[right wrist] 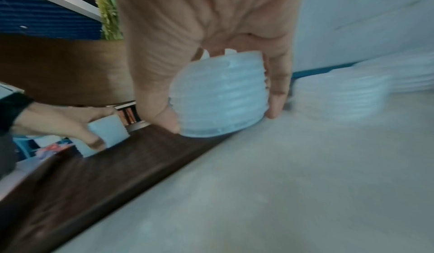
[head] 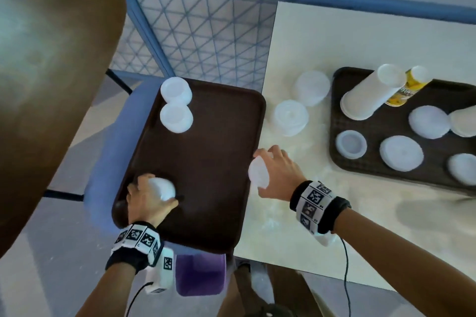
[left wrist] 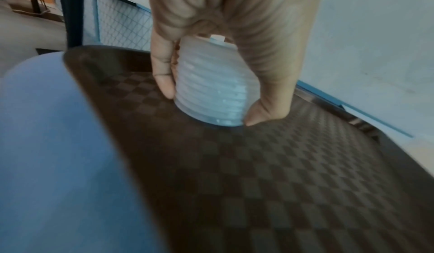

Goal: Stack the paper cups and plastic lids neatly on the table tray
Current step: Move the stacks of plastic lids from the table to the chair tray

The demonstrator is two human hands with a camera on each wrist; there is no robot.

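Observation:
My left hand (head: 152,197) grips a stack of translucent plastic lids (left wrist: 211,88) from above, its base resting on the near left of the brown tray (head: 206,162). My right hand (head: 273,175) grips a second lid stack (right wrist: 218,97), held tilted just over the tray's right rim (right wrist: 164,142). Two more lid stacks (head: 176,104) stand at the tray's far left corner. In the right wrist view the left hand (right wrist: 70,125) shows at the left with its lids.
Two lid stacks (head: 301,103) sit on the white table (head: 334,226) between the trays. A second dark tray (head: 365,165) at the right holds a paper cup stack (head: 368,95), a yellow cup and several lid piles. A wooden chair back (head: 51,72) rises at the left.

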